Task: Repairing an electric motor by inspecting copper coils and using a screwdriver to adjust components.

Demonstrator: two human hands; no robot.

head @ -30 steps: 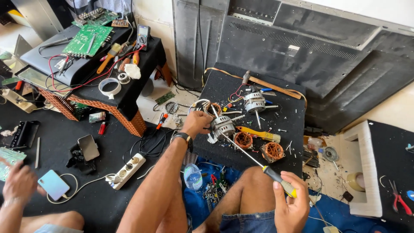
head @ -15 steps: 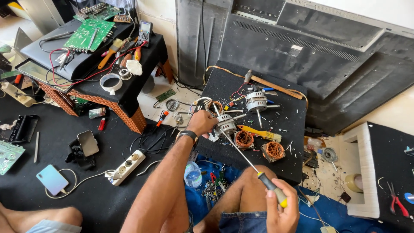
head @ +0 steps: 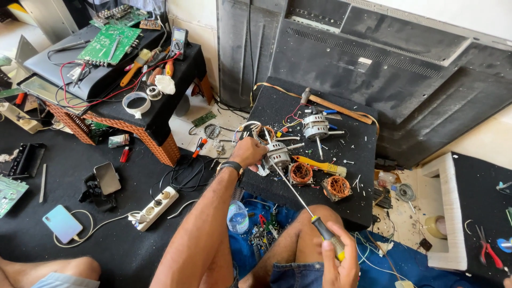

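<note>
Floor: black mats cover it where we sit, with a large dark panel [head: 384, 69] leaning on the wall ahead.
Work pad: our black padded board [head: 320, 202] lies on the floor before our knees.
Left hand [head: 248, 152]: our fingers are curled tight around a small fan motor [head: 277, 154] on the board, pinning it down.
Right hand [head: 338, 264]: our fingers are wrapped shut on the black-and-yellow handle of a long screwdriver [head: 298, 197]; its tip meets the motor.
Nearby on board: a second motor [head: 316, 128], two copper windings [head: 301, 173] [head: 337, 186], a hammer [head: 333, 105].
Counter: a low black counter [head: 176, 101] to our left carries a green circuit board [head: 109, 44] and a multimeter [head: 177, 40].
Floor items: a white power strip [head: 157, 205] and a phone [head: 62, 224].
</note>
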